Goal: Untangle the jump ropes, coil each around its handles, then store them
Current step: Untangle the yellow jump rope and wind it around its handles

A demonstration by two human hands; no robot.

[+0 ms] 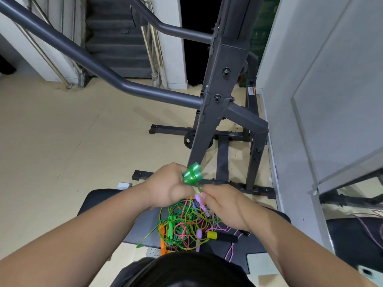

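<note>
My left hand (170,186) is curled tight round two green handles (192,173). Their flared ends stick out past my knuckles, up and to the right. A green rope (198,187) drops from the handles to my right hand (224,207), which is just beside the left and nearly touching it. My right fingers are bent and the tips close on that rope in a pinch. A lilac piece (198,197) sits right at those fingertips, and I can't tell if I'm holding it too.

Both hands are raised over the tangle (186,224), which lies on the table (97,204) right in front of me. It's a knot of green, yellow, red-orange and lilac cords looped through each other. An orange handle (162,238) is at its lower left edge. Another green handle (171,225) is buried in the left side. A black handle with a yellow cap (218,235) lies at its right edge, pointing right. A pink cord (233,250) trails off the right side toward me.

A dark steel rack (223,90) stands just past the table on a beige floor (62,141). There are stairs (118,38) farther back and a grey wall (310,59) on the right.
</note>
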